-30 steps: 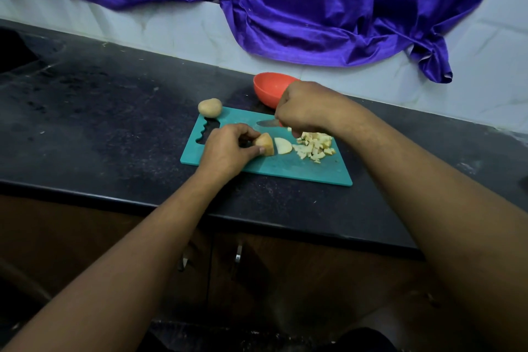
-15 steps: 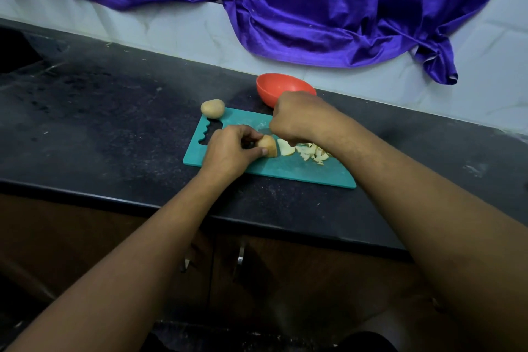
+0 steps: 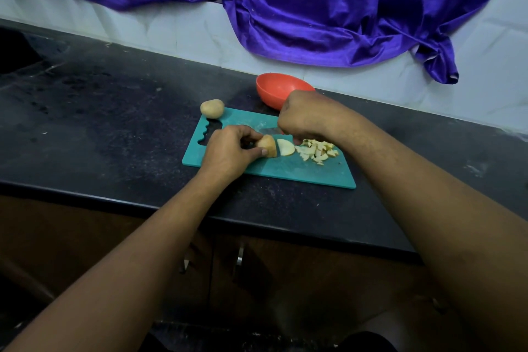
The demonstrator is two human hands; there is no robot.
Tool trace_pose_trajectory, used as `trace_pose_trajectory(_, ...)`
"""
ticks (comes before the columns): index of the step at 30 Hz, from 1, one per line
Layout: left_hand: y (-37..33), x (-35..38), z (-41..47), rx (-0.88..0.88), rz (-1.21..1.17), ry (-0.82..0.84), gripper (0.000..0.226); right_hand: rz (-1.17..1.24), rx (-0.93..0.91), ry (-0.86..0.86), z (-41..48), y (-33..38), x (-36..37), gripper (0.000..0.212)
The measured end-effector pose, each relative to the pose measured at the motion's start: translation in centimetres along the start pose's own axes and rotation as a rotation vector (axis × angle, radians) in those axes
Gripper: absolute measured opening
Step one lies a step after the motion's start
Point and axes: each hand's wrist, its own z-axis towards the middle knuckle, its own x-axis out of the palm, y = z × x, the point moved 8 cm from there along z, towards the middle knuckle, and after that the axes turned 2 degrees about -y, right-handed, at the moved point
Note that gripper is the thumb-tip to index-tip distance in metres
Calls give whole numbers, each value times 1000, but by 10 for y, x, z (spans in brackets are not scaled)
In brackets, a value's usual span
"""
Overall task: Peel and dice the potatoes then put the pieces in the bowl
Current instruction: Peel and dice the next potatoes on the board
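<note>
A glossy purple cloth (image 3: 314,3) hangs across the white tiled wall (image 3: 171,34) along the top of the frame, above a dark speckled countertop (image 3: 100,123) that runs from the left edge to the right. Below the counter's front edge, in the lower centre, are brown cabinet doors (image 3: 285,288) with small metal handles (image 3: 240,256). At centre frame a teal cutting board (image 3: 285,170) lies flat on the counter. A whole unpeeled potato (image 3: 212,108) sits just off its upper left corner. An orange bowl (image 3: 274,88) stands just behind the board, its right side hidden by the right hand (image 3: 308,117). That hand is curled into a fist over the board's far edge, gripping what appears to be a knife (image 3: 270,131). Only a short dark stretch of blade shows to the left of the knuckles, and the handle is almost wholly covered. The left hand (image 3: 228,151) rests on the middle of the board, fingers and thumb pinching a cut potato piece (image 3: 268,146) with its flat face turned right. A single pale slice (image 3: 285,147) lies just beside that face. Further right on the board, partly behind the right wrist, is a small heap of diced potato (image 3: 317,150).
</note>
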Motion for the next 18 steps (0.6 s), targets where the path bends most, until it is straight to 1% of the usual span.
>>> trace_pose_trajectory(3,1,0,0,8,3,0,29,-75,-50,-75,-2,6,4,15)
trace_pose_trajectory(7,-2,1,0,30,25,11,25,-142,-88,-168,-3,13,18,30)
trace_pose_trajectory(8,-1,1,0,31,25,12,25,-146,-90,-198,-3,13,21,31)
trace_pose_trajectory(11,-1,0,1,48,15,-7,22,-153,-106,-250,-7,11,34,16)
trace_pose_trajectory(13,-1,0,1,54,6,-13,23,-158,-104,-263,-14,8,45,22)
trace_pose_trajectory(16,-2,1,2,60,6,-14,27,-120,-108,-307,-22,0,57,25)
trace_pose_trajectory(18,-2,1,2,57,15,-11,30,-127,-109,-324,-26,-4,66,32)
